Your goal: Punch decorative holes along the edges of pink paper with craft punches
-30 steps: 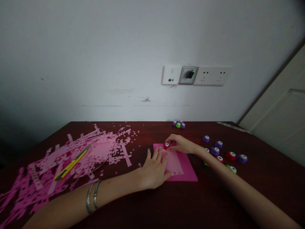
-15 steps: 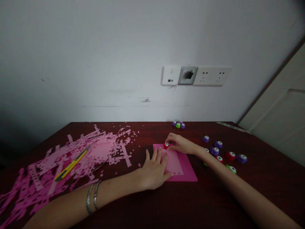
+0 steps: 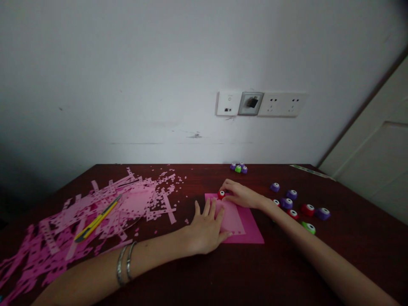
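Observation:
A pink paper sheet (image 3: pixel 247 227) lies on the dark red table (image 3: pixel 287 272), with a lighter pink piece (image 3: pixel 232 219) on top of it. My left hand (image 3: pixel 206 229) rests flat on the paper's left side, fingers spread. My right hand (image 3: pixel 240 194) is curled around a small red paper punch (image 3: pixel 221 194) at the sheet's far left corner.
Several small purple, red and green punches (image 3: pixel 299 204) lie right of the paper, and a small cluster (image 3: pixel 239 167) sits by the wall. At left is a heap of pink paper scraps (image 3: pixel 79 225) with a yellow utility knife (image 3: pixel 95 220) on it. Wall sockets (image 3: pixel 261 103) are above.
The view has tilted slightly. Both hands stay where they were.

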Motion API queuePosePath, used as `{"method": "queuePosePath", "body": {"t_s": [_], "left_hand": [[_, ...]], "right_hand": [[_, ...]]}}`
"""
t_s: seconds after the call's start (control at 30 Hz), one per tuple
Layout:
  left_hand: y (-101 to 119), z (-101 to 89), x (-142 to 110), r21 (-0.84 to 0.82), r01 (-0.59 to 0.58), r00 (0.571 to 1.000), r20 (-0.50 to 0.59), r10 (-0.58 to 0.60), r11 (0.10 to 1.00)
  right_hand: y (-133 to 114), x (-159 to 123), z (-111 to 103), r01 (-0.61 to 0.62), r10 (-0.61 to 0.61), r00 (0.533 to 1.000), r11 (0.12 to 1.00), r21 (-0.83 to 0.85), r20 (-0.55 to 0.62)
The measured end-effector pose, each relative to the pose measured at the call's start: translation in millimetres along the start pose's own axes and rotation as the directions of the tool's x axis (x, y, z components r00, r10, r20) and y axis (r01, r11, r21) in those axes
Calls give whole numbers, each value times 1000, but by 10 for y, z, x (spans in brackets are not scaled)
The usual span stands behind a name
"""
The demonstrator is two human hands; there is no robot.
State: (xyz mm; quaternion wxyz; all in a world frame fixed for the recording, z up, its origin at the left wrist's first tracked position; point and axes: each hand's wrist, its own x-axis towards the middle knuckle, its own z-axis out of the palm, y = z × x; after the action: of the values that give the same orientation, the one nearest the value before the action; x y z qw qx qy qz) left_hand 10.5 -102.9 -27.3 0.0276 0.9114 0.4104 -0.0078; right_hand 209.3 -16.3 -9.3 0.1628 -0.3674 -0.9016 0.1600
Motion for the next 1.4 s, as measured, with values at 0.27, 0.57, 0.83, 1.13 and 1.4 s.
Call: {"method": "queuePosePath", "body": {"t_s": [0.27,0.57,0.83,1.13,1.4], "left_hand": [[13,-29,-13,16,2,1000,-19,-2,1000],[0,-10,-7,2,-7,1000,-5,7,1000],[-3,-8,-1,-11,2,1000,-5,-2,1000],[13,-111,-45,8,-20,1000,15,20,1000],[19,-91,-65,4,-39,999,25,39,999]], "right_hand": [[-71,-23,-39,-39,40,999,996,-84,7],[-30,-26,-29,-37,36,999,998,-59,-5],[75,-36,-159,-53,54,997,998,22,-55],[180,-114,-395,-130,125,983,991,-32,-131],[493,-392,-698,-388,372,905,921,-41,-205]]}}
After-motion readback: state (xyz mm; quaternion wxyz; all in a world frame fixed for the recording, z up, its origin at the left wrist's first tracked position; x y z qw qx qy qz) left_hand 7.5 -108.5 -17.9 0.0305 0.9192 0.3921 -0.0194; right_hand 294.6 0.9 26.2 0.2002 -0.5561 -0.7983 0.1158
